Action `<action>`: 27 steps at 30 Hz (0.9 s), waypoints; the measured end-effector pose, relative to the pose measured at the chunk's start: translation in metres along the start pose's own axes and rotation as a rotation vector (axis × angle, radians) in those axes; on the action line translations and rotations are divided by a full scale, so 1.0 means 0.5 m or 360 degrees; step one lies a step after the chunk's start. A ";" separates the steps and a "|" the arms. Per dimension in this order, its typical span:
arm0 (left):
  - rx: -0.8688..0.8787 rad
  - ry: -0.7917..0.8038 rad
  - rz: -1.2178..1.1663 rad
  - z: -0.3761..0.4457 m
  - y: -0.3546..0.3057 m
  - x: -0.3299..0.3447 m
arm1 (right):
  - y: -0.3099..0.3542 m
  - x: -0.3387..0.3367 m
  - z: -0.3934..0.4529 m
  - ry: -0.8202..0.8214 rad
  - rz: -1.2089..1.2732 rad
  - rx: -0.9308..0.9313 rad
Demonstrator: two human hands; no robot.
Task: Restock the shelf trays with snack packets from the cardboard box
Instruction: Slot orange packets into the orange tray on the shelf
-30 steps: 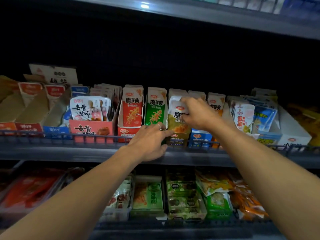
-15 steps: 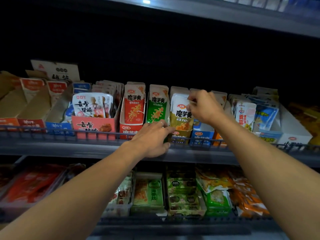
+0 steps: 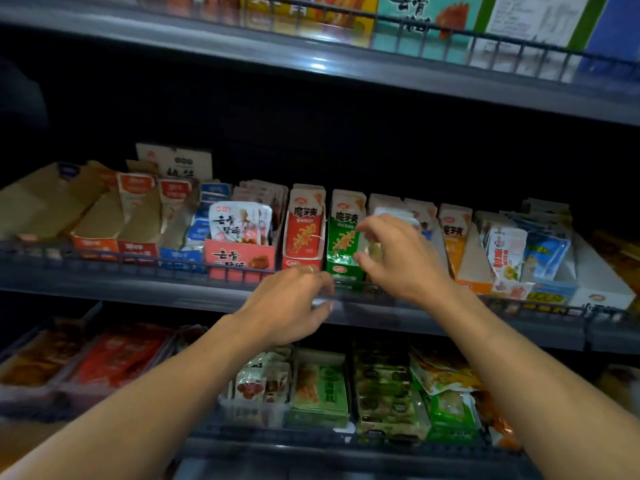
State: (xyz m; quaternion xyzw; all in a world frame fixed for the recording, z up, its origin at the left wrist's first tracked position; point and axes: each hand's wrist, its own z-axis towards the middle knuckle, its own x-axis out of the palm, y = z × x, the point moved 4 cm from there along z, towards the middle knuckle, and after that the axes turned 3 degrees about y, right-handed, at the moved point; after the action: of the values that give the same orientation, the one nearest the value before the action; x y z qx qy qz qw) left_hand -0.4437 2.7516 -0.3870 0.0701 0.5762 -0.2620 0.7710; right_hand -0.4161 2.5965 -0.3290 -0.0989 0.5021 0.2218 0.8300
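The middle shelf carries a row of cardboard trays of snack packets: a red tray, a green tray, then a yellow-olive packet tray mostly hidden behind my right hand. That hand's fingers and thumb curl round the front yellow-olive packet, whose white top shows above my knuckles. My left hand is lower, at the shelf's front wire rail, fingers over the rail and thumb under the shelf lip. No cardboard box is in view.
Orange and blue-white packet trays stand to the right, a pink box tray and brown trays to the left. The shelf below holds bagged snacks. An upper shelf overhangs.
My right hand has dropped from the packet tops and shifted left, now wrapping the front packet. My left hand slid slightly down onto the rail. The camera has tilted up, showing the upper shelf.
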 end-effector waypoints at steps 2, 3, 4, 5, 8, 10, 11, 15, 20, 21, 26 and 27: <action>-0.0035 -0.0005 0.0018 -0.050 0.024 -0.015 | 0.048 0.022 -0.007 0.0105 0.0034 -0.0055; -0.0055 0.0003 0.0029 -0.077 0.038 -0.022 | 0.076 0.035 -0.010 0.0158 0.0041 -0.0092; -0.0078 0.0012 0.0044 -0.104 0.052 -0.028 | 0.106 0.047 -0.013 0.0203 0.0051 -0.0133; -0.0105 0.0011 0.0065 -0.131 0.066 -0.034 | 0.135 0.057 -0.015 0.0244 0.0075 -0.0169; -0.0230 0.0019 0.0060 -0.221 0.112 -0.048 | 0.229 0.095 -0.017 0.0394 0.0205 -0.0255; -0.0263 0.0050 0.0062 -0.259 0.129 -0.048 | 0.267 0.118 -0.013 0.0465 0.0263 -0.0295; -0.0305 0.0086 0.0052 -0.293 0.148 -0.050 | 0.302 0.138 -0.011 0.0510 0.0292 -0.0331; -0.0434 0.0181 0.0105 -0.426 0.228 -0.046 | 0.431 0.217 -0.013 0.0690 0.0416 -0.0440; -0.0658 0.0300 0.0086 -0.572 0.327 -0.017 | 0.566 0.337 -0.033 0.0924 0.0478 -0.0522; -0.0691 0.0309 0.0083 -0.598 0.347 -0.003 | 0.591 0.369 -0.040 0.0968 0.0495 -0.0531; -0.0869 0.0397 -0.0006 -0.730 0.433 0.096 | 0.687 0.534 -0.089 0.1213 0.0583 -0.0551; -0.0900 0.0424 -0.0024 -0.754 0.448 0.120 | 0.702 0.565 -0.100 0.1265 0.0588 -0.0551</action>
State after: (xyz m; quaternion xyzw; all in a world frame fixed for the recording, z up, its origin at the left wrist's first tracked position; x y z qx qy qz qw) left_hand -0.6444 3.0779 -0.6087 -0.1178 0.7227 -0.0855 0.6756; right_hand -0.5073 2.9625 -0.5801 -0.2220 0.7459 0.3911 0.4914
